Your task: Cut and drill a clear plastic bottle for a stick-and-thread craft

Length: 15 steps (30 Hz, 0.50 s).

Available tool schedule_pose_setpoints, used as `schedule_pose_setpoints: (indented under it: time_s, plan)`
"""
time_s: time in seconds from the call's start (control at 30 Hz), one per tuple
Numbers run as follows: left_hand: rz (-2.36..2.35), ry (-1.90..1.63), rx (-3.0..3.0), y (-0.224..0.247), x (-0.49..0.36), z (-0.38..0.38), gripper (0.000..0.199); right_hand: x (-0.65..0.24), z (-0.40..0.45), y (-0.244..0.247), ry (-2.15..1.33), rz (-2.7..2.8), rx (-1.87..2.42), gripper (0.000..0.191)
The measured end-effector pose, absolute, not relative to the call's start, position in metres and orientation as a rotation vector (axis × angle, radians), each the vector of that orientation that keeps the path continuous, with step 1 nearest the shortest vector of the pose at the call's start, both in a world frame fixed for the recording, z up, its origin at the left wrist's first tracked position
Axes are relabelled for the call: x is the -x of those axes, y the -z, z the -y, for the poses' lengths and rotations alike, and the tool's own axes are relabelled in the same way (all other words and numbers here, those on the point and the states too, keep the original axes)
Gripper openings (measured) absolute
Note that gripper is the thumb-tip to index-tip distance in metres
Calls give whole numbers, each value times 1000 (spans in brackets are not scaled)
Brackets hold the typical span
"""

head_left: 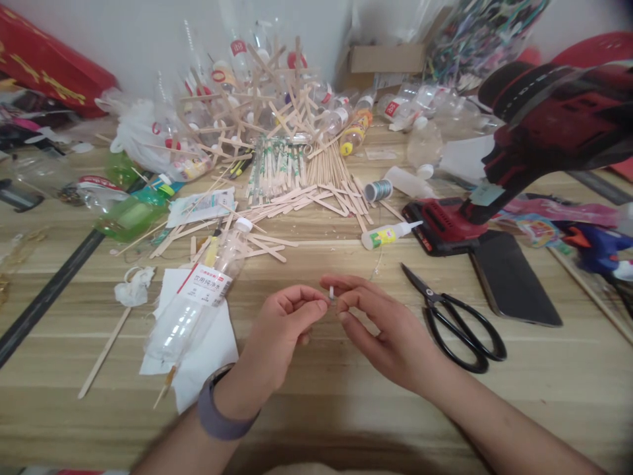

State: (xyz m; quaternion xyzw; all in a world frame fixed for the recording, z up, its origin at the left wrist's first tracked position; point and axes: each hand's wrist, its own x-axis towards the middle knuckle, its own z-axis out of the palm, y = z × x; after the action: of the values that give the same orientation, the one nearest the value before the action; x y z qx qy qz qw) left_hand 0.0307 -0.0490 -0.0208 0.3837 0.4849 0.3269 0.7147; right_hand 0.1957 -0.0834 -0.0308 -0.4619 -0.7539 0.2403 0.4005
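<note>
Both my hands meet in front of me over the wooden table. My left hand [291, 323] is closed in a pinch, thumb against the bent index finger, at the left side of a small white piece [331, 291]. My right hand [378, 323] curls its fingers around that piece from the other side, its fingertips close together. The piece is too small and too covered by fingers to name. Black-handled scissors [457, 323] lie to the right of my right hand. A glue bottle [388, 235] with a pointed nozzle lies beyond it.
An empty water bottle [190, 316] lies on white paper [225, 336] at left. Behind are wooden sticks [291, 198], a thread spool [378, 190] and a heap of plastic bottles [237, 59]. At right stand a red cordless drill [539, 125] and a black phone [514, 280].
</note>
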Motion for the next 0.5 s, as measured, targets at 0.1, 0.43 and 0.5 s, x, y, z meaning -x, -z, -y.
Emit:
schedule_pose_setpoints:
  time_s: [0.1, 0.43, 0.5]
  plan:
    - [-1074, -728, -837, 19, -31, 49, 16, -196, 83, 31, -595, 1894, 1169, 14]
    - [-1163, -741, -1003, 25, -28, 49, 5, -198, 82, 30, -580, 1848, 1217, 12]
    - [-1201, -758, -1114, 27, -27, 49, 3, -198, 83, 30, -582, 1843, 1222, 11]
